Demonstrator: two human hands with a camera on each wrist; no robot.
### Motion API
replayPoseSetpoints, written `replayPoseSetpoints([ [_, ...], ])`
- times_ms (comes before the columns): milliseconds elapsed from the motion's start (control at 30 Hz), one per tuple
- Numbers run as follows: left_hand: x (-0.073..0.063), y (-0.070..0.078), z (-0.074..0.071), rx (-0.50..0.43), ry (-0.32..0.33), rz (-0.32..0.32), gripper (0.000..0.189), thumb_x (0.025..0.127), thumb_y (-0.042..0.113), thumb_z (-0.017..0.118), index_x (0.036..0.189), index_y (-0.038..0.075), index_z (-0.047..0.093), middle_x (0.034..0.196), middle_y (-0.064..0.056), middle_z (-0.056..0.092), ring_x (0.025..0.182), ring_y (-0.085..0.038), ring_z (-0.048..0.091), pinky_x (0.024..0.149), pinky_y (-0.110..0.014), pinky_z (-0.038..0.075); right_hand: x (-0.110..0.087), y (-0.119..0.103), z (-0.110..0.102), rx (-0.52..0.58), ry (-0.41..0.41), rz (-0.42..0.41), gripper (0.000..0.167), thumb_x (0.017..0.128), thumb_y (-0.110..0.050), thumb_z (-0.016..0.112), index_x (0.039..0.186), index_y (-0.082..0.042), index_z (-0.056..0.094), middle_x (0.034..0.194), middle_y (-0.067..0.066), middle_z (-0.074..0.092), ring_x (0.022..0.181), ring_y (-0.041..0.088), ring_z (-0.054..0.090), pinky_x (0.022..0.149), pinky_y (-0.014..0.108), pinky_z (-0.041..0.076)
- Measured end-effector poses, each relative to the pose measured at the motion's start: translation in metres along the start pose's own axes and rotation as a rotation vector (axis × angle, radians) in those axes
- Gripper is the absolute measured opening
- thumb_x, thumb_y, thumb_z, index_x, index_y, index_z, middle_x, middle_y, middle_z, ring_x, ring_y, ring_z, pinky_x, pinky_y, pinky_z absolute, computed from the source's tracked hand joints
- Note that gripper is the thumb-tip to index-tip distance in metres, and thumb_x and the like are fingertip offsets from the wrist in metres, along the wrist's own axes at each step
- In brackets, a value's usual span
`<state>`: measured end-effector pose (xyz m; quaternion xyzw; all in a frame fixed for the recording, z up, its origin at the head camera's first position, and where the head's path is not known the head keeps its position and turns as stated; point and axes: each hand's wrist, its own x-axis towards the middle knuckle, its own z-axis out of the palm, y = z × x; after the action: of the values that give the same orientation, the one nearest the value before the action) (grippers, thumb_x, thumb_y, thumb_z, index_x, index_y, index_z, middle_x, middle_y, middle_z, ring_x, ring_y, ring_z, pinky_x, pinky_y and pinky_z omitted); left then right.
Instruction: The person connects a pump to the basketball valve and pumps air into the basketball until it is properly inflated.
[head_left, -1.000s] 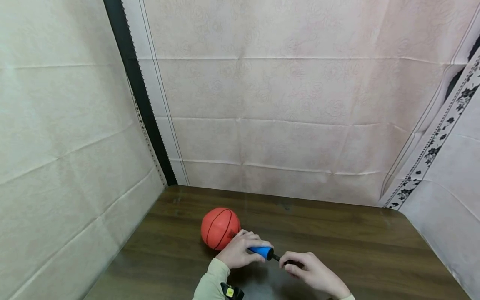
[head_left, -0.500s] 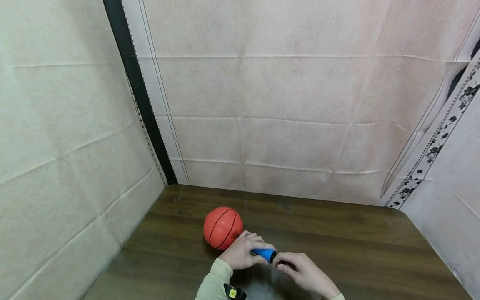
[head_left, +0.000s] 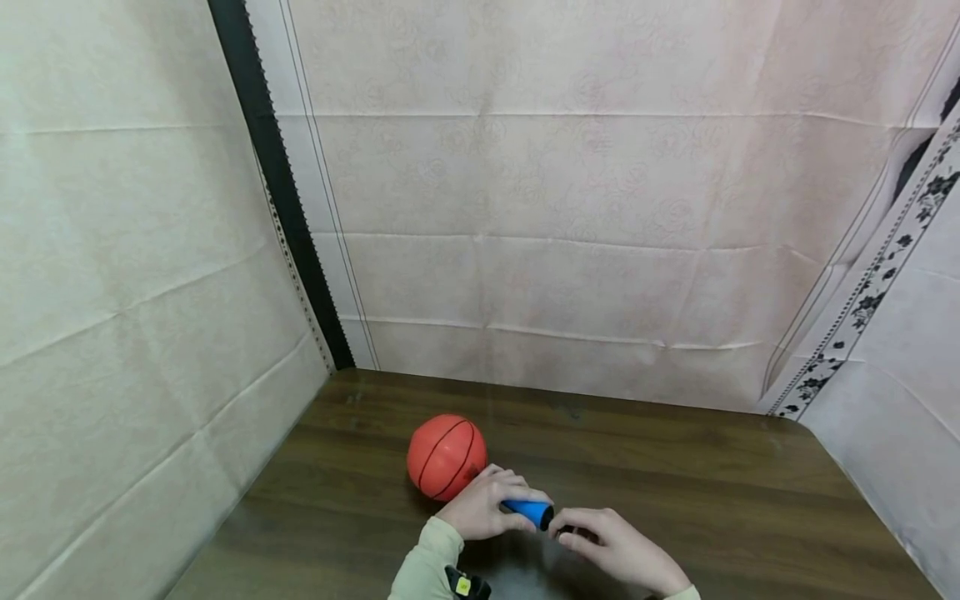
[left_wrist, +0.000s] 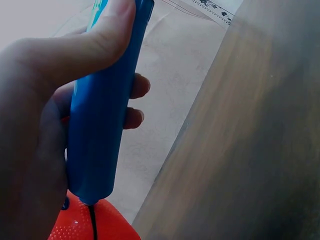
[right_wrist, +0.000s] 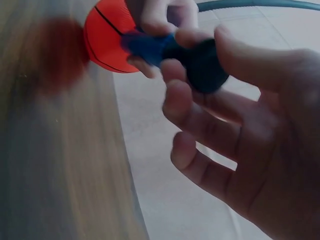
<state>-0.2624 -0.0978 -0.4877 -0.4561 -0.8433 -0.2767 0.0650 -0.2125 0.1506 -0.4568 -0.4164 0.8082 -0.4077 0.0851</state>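
Observation:
A blue hand pump (head_left: 527,510) lies across my left hand (head_left: 483,504), whose thumb and fingers wrap round its barrel. In the left wrist view a thin black needle (left_wrist: 93,219) runs from the barrel's end to the red ball (left_wrist: 107,225), marked like a basketball. My right hand (head_left: 611,546) grips the pump's dark round handle (right_wrist: 206,67) with thumb and fingers, close up against the barrel's black end; the rod does not show. The basketball (head_left: 446,457) rests on the table just beyond my left knuckles.
The brown wood-grain table (head_left: 675,467) extends around both hands. Pale creased cloth (head_left: 585,250) hangs behind its far edge and along both sides. A dark strip (head_left: 285,192) stands at the back left corner. A black device (head_left: 468,585) sits on my left wrist.
My right hand has moved left, pushing the handle in until the black rod is out of sight. The basketball and left hand have shifted slightly right. Over the last half second little differs.

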Motion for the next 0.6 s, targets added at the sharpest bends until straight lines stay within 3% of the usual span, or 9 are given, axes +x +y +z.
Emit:
replayPoseSetpoints([
  [333,0.001,0.001,-0.001,-0.050,-0.002,0.003,0.039,0.089,0.042,0.066,0.127,0.033,0.062,0.104,0.011,0.068,0.099,-0.001,0.057,0.093,-0.021,0.037,-0.012,-0.007,-0.014,0.002,-0.039,-0.030,0.018,0.103,-0.018,0.046,0.115,-0.022,0.060,0.092,0.005,0.066,0.072,-0.005,0.052,0.063,0.020,0.049],
  [600,-0.001,0.003,-0.006,-0.035,0.018,-0.004,0.039,0.090,0.042,0.065,0.127,0.033,0.061,0.103,0.009,0.068,0.098,-0.002,0.058,0.093,-0.024,0.038,-0.014,-0.011,-0.018,0.044,-0.043,-0.019,0.016,0.103,-0.018,0.046,0.107,-0.022,0.060,0.072,0.005,0.055,0.066,-0.008,0.047,0.059,0.018,0.046],
])
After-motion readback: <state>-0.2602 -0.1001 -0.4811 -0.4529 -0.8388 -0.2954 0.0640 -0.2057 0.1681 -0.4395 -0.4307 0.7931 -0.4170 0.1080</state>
